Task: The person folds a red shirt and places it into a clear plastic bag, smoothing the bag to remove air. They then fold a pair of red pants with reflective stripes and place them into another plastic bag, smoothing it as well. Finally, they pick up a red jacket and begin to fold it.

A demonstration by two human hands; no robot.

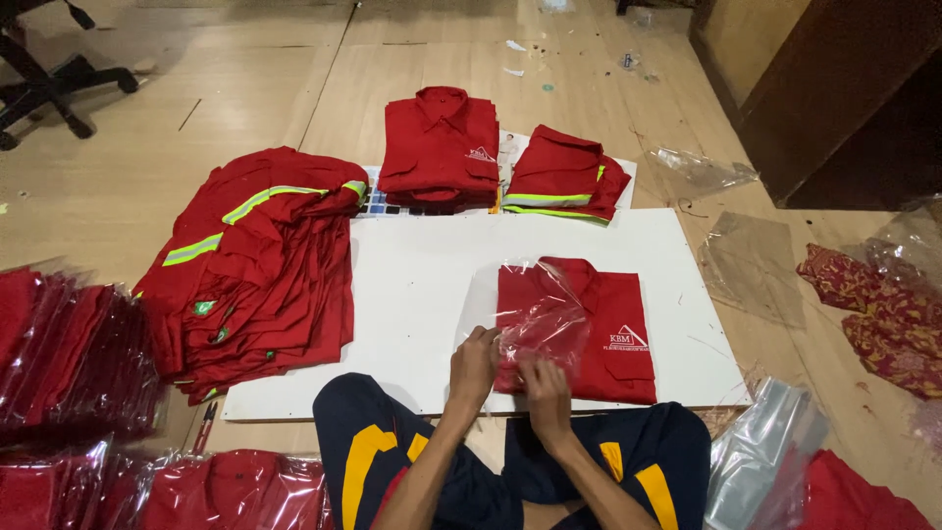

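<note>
A folded red shirt (pixel 601 324) with a white chest emblem lies on the white board (pixel 422 285) in front of me. A clear plastic bag (pixel 535 309) is crumpled over the shirt's near left corner. My left hand (pixel 474 365) pinches the bag's left edge. My right hand (pixel 546 385) grips the bag at the shirt's bottom edge. Both hands are close together, touching the plastic.
Two folded red shirt stacks (pixel 442 147) (pixel 564 177) sit at the board's far edge. A big pile of red shirts with reflective stripes (pixel 255 265) lies left. Bagged shirts (pixel 69 353) stack at far left. Empty bags (pixel 760 456) and patterned cloth (pixel 883 304) lie right.
</note>
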